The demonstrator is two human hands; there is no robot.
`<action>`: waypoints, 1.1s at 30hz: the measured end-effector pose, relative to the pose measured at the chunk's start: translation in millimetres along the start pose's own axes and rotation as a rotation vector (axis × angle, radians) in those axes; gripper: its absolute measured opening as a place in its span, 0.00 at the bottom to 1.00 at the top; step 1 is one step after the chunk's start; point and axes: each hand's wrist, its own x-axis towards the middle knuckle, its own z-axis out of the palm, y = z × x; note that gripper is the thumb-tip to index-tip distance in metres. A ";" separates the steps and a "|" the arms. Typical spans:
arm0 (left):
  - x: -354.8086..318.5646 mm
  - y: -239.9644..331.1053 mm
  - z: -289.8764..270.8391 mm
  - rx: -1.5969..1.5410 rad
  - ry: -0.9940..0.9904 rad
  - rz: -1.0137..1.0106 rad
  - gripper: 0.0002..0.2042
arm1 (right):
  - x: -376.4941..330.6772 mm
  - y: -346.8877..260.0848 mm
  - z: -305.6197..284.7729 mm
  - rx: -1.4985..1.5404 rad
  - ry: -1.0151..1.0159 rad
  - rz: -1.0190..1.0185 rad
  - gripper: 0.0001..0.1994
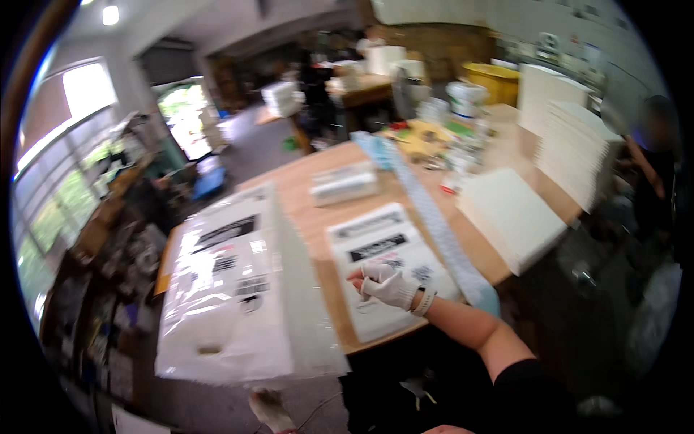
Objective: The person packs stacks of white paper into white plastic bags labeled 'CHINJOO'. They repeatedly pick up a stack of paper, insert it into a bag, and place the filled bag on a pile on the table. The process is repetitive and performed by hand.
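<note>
My right hand (pixel 390 285), in a white glove with bare fingertips, hovers over or rests on a stack of white printed plastic bags (pixel 376 254); I cannot tell which. Its fingers are curled and the thumb is drawn in; anything between them is too small to make out. My left hand (pixel 269 409), also in a white glove, is low, below the table's front edge; blur hides its fingers. Above it lies a large, glossy printed plastic bag (pixel 217 304) with a handle slot. This bag covers the table's left side and overhangs its front edge.
A pale patterned strip (pixel 426 210) crosses the wooden table (pixel 289 188). Behind the bags sits a wrapped bundle (pixel 343 184). At right stand stacks of white sheets (pixel 578 148) and a white board (pixel 512 215). A white bucket (pixel 466 99) and yellow tub (pixel 491 83) are farther back.
</note>
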 end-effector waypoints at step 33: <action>-207.1 -203.7 317.3 0.690 -1.417 -0.841 0.34 | -339.3 47.9 -245.9 0.246 0.700 0.495 0.07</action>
